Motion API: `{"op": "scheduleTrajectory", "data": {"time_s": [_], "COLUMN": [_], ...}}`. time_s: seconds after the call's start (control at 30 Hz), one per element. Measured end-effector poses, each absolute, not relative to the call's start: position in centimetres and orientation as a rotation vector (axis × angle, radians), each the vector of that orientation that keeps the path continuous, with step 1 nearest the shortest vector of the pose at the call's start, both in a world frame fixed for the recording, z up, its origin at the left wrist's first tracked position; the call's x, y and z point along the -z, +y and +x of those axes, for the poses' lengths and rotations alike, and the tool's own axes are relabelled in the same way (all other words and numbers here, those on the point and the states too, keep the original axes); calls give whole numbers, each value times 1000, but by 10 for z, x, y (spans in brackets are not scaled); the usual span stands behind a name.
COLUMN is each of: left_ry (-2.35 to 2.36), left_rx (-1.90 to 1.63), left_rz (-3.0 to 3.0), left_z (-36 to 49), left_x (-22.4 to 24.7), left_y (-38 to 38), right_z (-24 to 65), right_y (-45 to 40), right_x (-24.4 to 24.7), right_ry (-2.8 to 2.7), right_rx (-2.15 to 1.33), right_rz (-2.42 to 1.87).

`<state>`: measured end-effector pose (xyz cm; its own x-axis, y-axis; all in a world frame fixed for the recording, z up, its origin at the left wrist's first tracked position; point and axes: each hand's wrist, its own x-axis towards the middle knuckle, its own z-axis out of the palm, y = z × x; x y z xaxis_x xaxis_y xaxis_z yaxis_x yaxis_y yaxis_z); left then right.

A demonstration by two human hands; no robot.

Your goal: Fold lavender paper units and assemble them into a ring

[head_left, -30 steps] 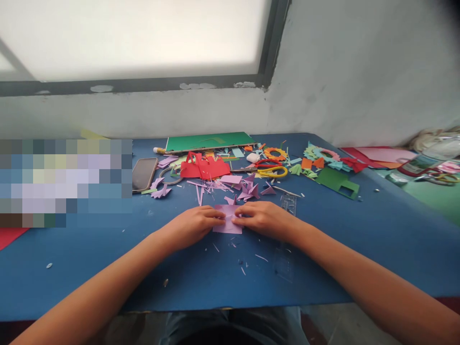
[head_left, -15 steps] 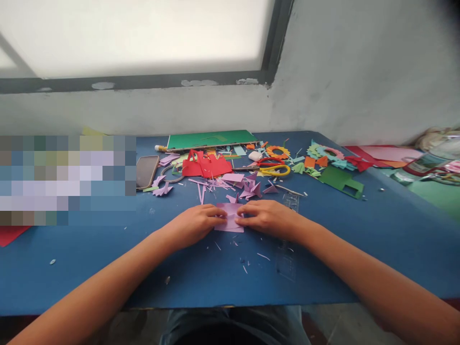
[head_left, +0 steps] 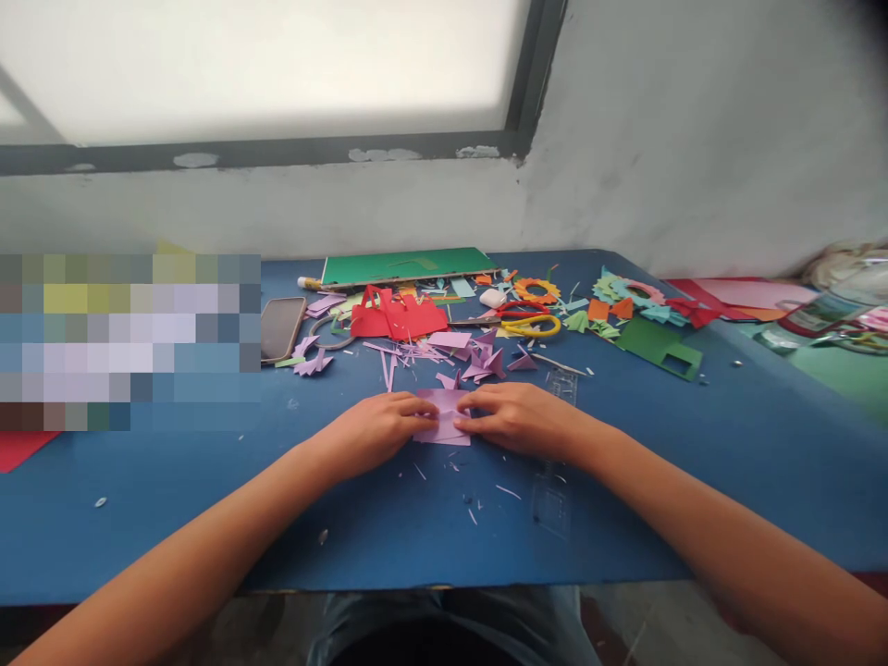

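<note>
A small purple paper point(head_left: 444, 427) with a raised crease lies on the blue table point(head_left: 173, 518) in front of me. My left hand point(head_left: 381, 427) grips its left side, fingers and thumb pressed together on it. On the right side, my right hand point(head_left: 510, 416) pinches the same paper. Just beyond it are folded purple pieces point(head_left: 486, 359) and thin purple strips point(head_left: 416, 351). A clear ruler point(head_left: 551, 504) lies partly under my right forearm.
Farther back are red cut paper point(head_left: 399, 316), scissors with yellow and red handles point(head_left: 531, 324), a green board point(head_left: 409, 266) and a phone point(head_left: 283, 330). Coloured paper rings point(head_left: 536, 291) and a green cutout point(head_left: 659, 349) sit at the right. The left side is pixelated.
The whole view has shifted very slightly. Both hands keep their hold on the purple paper, with no clear movement.
</note>
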<state>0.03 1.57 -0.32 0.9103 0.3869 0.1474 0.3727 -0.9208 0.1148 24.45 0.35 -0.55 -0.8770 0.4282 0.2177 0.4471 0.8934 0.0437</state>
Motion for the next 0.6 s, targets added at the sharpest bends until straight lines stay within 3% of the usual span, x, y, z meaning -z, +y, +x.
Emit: {"op": "scheduleTrajectory", "data": {"time_s": [0.6], "left_ry": [687], "left_rx": [-44], "left_rz": [3112], "left_z": [8], "left_x": [-2], "left_y": [5], "right_z": [229], "right_y": [-3], "right_x": [8], "right_ry": [-2712], "right_rx": [-5], "right_rz": [-834]}}
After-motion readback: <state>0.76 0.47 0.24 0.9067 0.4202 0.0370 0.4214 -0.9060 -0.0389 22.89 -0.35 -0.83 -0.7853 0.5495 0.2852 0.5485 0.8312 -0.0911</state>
